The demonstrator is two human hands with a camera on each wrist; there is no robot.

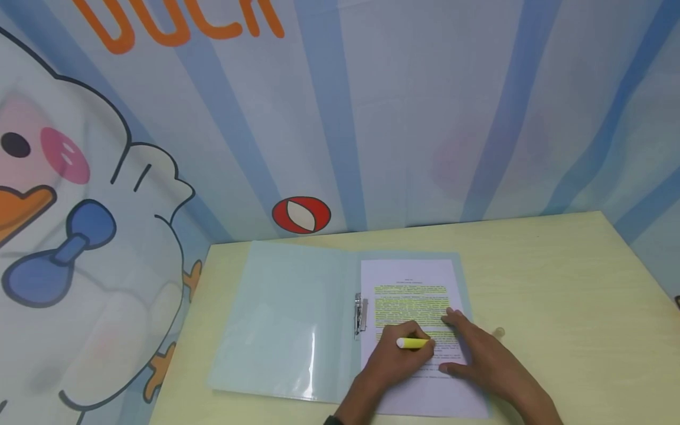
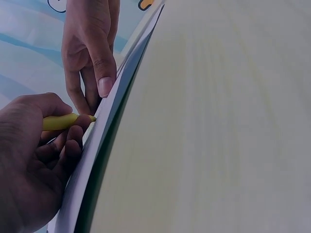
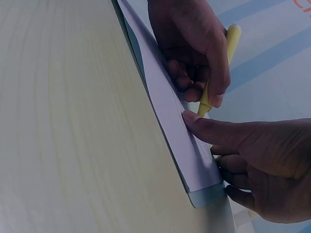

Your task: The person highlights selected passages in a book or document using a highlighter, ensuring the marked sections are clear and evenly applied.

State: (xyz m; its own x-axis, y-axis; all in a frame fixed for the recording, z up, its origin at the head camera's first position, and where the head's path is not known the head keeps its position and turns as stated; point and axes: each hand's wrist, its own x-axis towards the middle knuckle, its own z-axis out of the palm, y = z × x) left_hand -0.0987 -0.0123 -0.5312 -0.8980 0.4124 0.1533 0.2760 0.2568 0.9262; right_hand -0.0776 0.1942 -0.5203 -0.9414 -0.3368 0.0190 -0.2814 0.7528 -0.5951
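Observation:
My left hand (image 1: pixel 401 354) pinches a yellow highlighter (image 1: pixel 413 343), its tip down at the printed sheet (image 1: pixel 409 271). In the left wrist view the highlighter (image 2: pixel 60 122) points right, its tip at the paper's surface. Yellow marking covers many of the upper lines of text. My right hand (image 1: pixel 486 357) rests on the sheet's right side, thumb and fingers spread and extended around the lines. The right wrist view has its thumb (image 3: pixel 214 130) on the paper close to the highlighter tip. The sheet lies in an open pale-blue clip folder (image 1: pixel 287 319).
A metal clip (image 1: pixel 359 316) sits along the folder's spine, left of the sheet. Next to my right hand, a small round beige thing (image 1: pixel 498 333) shows on the light wooden table (image 1: pixel 563 295). Behind stands a striped blue cloth backdrop (image 1: pixel 414 118) with a cartoon duck.

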